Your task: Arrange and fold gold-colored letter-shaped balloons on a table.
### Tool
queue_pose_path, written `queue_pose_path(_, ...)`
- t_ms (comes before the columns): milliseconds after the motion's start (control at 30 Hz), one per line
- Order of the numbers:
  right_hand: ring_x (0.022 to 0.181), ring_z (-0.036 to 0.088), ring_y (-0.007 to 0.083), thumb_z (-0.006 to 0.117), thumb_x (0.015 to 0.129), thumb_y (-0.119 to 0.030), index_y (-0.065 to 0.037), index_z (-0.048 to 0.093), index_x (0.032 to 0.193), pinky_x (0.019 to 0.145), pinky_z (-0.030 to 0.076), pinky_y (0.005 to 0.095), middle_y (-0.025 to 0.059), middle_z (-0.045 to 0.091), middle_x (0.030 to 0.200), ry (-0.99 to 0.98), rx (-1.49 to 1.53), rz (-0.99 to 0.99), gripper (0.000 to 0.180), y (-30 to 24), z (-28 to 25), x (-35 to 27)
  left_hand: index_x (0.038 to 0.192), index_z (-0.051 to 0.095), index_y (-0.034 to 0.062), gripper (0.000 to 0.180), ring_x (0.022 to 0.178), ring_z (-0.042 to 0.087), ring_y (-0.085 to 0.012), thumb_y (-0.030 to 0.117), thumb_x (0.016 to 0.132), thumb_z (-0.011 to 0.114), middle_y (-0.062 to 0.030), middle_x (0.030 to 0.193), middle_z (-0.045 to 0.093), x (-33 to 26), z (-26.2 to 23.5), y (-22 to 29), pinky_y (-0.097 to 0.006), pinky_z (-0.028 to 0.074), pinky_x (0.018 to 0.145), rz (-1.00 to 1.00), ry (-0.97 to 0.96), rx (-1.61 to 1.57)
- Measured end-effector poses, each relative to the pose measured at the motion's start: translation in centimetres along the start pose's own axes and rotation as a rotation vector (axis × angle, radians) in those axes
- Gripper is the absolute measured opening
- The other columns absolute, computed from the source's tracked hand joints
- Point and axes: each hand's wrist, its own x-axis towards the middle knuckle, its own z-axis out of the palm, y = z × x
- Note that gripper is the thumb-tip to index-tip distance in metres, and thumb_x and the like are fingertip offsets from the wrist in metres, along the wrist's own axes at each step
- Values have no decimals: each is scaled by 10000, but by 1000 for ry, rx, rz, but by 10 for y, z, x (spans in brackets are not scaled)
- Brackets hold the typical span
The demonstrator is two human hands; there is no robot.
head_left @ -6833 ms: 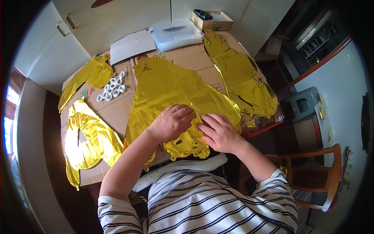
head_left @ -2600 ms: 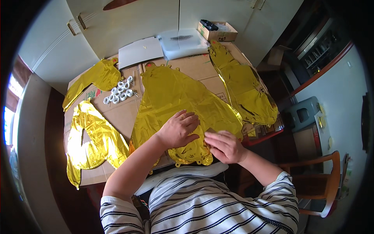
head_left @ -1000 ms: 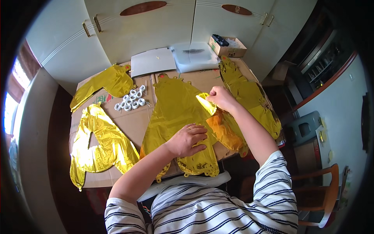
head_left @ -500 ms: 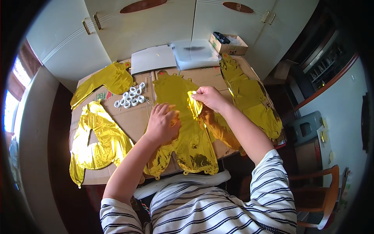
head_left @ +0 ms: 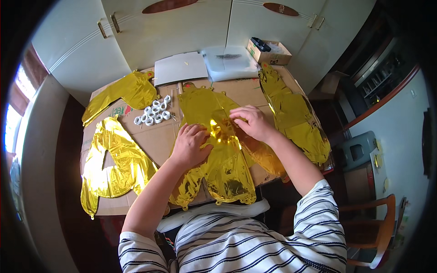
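A flat gold foil balloon lies in front of me, reaching from the table's middle to its near edge. My left hand is open, its fingers spread on the balloon's left half. At the balloon's right side is my right hand, also open, fingers outstretched and fingertips at the foil. A creased, shiny patch of foil shows between the two hands. An orange-tinted foil piece extends out from under my right forearm. Whether it belongs to the same balloon, I cannot tell.
More flat gold foil balloons lie at near left, far left and right. Small white rolls cluster left of centre on the cardboard. A grey sheet, clear plastic packs and an open box line the back.
My right hand has let go of the pinched foil fold, opened and moved slightly right and down. The lifted foil now lies flatter. My left hand stays nearly in place.
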Motion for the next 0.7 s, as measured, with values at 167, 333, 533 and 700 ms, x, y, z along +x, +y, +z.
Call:
queue_pose_path(167, 1171, 581, 288, 649, 861, -160, -57, 711, 1036, 1012, 442, 421, 105, 652, 1229, -17, -204, -179, 212, 3, 10, -22, 1007, 671, 76, 313, 1176, 557, -282, 256, 761, 741, -90, 1151, 640, 0, -2, 0, -478, 357, 1086, -18, -16, -7)
queue_pose_path(333, 1240, 527, 299, 654, 907, -205, -60, 673, 1167, 1066, 406, 417, 132, 594, 1309, -99, -270, -227, 299, -4, 16, -26, 1018, 671, 83, 320, 1163, 567, -276, 258, 760, 743, -81, 1148, 642, 1, -3, 2, -491, 354, 1087, -23, -25, -8)
queue_pose_path(533, 1205, 533, 305, 662, 897, -232, -76, 643, 1186, 1028, 423, 422, 141, 581, 1311, -89, -292, -265, 329, 3, 20, -30, 1024, 670, 75, 324, 1134, 585, -278, 251, 761, 742, -79, 1137, 644, 2, -6, 3, -505, 359, 1082, -8, -17, 1)
queue_pose_path(700, 1201, 534, 304, 674, 887, -224, -81, 645, 1181, 1023, 429, 417, 142, 588, 1292, -83, -302, -278, 328, 2, 19, -29, 1022, 670, 72, 289, 1102, 604, -283, 216, 778, 724, -87, 1123, 645, 5, -6, 0, -517, 378, 1067, 4, 34, 0)
